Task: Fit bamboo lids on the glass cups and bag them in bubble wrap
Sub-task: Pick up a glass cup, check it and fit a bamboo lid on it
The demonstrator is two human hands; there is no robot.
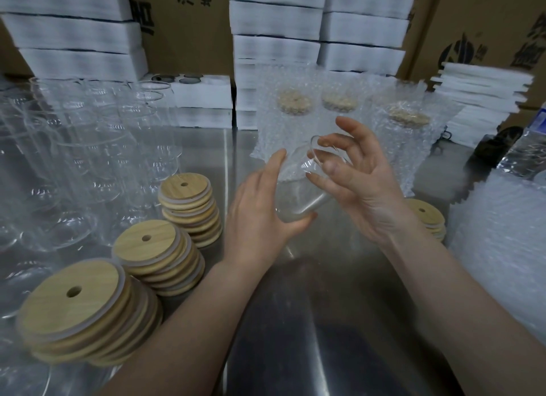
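Observation:
A clear glass cup (307, 182) is tilted in mid-air over the metal table (310, 321), its open mouth pointing up and away from me. My left hand (260, 209) grips its lower body and base. My right hand (354, 180) holds it near the rim, thumb and fingertips on the glass, the other fingers spread. The cup has no lid. Three stacks of round bamboo lids with a centre hole lie at the left: (85, 310), (161, 255), (190, 208). A smaller lid stack (428, 218) sits behind my right wrist. Three lidded cups in bubble wrap (295, 106) stand behind.
Many bare glass cups (74, 159) crowd the left of the table. Bubble wrap bags (502, 248) are piled at the right beside a plastic water bottle (526, 150). White foam trays (274, 41) and cardboard boxes (487, 26) are stacked along the back.

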